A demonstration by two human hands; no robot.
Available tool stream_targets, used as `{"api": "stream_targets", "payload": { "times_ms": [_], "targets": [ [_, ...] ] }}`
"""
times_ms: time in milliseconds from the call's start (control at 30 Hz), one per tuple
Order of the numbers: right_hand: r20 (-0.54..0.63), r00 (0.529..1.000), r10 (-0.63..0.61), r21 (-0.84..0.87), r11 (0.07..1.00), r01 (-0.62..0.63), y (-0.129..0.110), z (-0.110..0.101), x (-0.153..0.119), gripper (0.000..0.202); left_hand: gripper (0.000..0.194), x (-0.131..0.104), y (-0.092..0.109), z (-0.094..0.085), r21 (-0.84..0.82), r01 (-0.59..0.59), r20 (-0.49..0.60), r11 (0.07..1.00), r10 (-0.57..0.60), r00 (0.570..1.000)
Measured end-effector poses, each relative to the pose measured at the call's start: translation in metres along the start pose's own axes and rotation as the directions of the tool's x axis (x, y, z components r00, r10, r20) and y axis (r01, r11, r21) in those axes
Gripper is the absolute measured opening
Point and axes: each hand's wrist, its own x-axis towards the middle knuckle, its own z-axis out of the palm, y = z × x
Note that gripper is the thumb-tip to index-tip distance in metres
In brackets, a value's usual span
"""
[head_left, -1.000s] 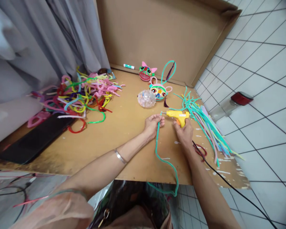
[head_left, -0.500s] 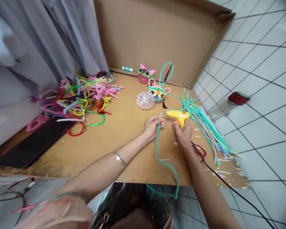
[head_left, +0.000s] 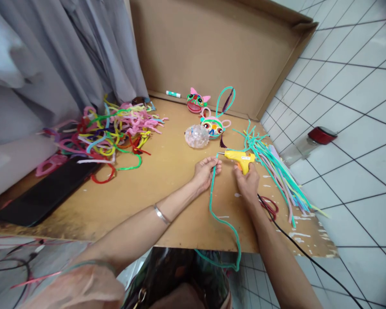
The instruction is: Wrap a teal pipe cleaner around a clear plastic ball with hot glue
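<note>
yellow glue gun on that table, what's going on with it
The right hand holds the yellow glue gun, its nozzle at the tip of a teal pipe cleaner pinched in the left hand. Two colorful animal faces sit behind, beside a clear ball.

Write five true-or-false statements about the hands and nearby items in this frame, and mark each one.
1. The right hand holds a yellow glue gun. True.
2. The left hand grips a teal fuzzy strip. True.
3. The nozzle points away from the left hand's side. False: it points toward that side.
4. The clear bottle has a blue lid. False: its lid is red.
5. A silvery bracelet circles the left forearm. True.
</note>
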Motion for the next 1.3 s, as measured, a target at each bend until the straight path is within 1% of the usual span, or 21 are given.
{"api": "stream_targets", "payload": {
  "times_ms": [100,167,333,400,467,533,667,800,900,1033,1167,1233,1300],
  "targets": [
    [-0.029,1.000,0.011,0.000,1.000,-0.011,0.0011,-0.0004,0.0012,0.036,0.015,0.0006,-0.0012,-0.0012,0.001,-0.002,-0.001,1.000,0.002,1.000],
    [-0.025,1.000,0.008,0.009,1.000,-0.008,0.0009,-0.0007,0.0002,0.036,0.015,0.0008,-0.0015,-0.0019,-0.001,-0.006,-0.005,1.000,0.006,1.000],
    [0.039,0.999,-0.009,0.013,1.000,0.008,-0.0012,-0.0001,-0.0049,0.035,0.012,0.0001,0.0004,-0.0018,-0.008,-0.009,-0.002,1.000,0.009,1.000],
    [0.047,0.999,-0.010,0.004,1.000,0.010,-0.0007,0.0009,-0.0052,0.035,0.012,-0.0005,0.0011,-0.0013,-0.008,-0.009,0.007,1.000,0.009,1.000],
    [0.041,0.999,-0.014,-0.008,1.000,0.014,0.0007,0.0018,-0.0040,0.035,0.013,-0.0014,0.0011,-0.0008,-0.005,-0.010,0.021,1.000,0.010,1.000],
    [0.012,1.000,-0.009,-0.014,1.000,0.009,0.0026,0.0020,-0.0019,0.035,0.015,-0.0022,0.0003,-0.0006,0.002,-0.009,0.034,1.000,0.009,0.999],
    [-0.041,0.999,0.007,0.014,1.000,-0.006,0.0042,-0.0002,-0.0003,0.037,0.017,-0.0021,-0.0012,-0.0011,0.002,-0.010,0.038,1.000,0.010,0.999],
    [-0.019,1.000,0.014,0.019,1.000,-0.013,0.0010,-0.0002,-0.0044,0.037,0.016,-0.0001,0.0005,-0.0018,-0.016,-0.012,0.014,1.000,0.012,1.000],
    [0.010,1.000,0.006,0.006,1.000,-0.006,-0.0022,0.0022,-0.0062,0.037,0.013,-0.0012,0.0024,-0.0009,-0.025,-0.003,0.017,1.000,0.003,1.000],
    [-0.019,0.999,0.029,0.008,1.000,-0.029,-0.0036,0.0017,-0.0037,0.036,0.014,-0.0048,0.0024,0.0009,-0.029,0.011,0.039,1.000,-0.010,0.999],
    [-0.073,0.995,0.062,0.010,0.998,-0.061,-0.0036,-0.0020,-0.0032,0.036,0.013,-0.0048,0.0019,0.0004,-0.036,0.008,0.033,0.999,-0.007,0.999],
    [-0.070,0.996,0.051,0.014,0.999,-0.050,-0.0040,-0.0020,-0.0049,0.036,0.014,-0.0036,0.0021,-0.0003,-0.042,0.006,0.024,0.999,-0.005,1.000],
    [-0.041,0.999,0.021,0.020,1.000,-0.020,-0.0047,-0.0005,-0.0070,0.036,0.013,-0.0025,0.0023,-0.0008,-0.048,0.007,0.024,0.999,-0.006,1.000]
  ]
}}
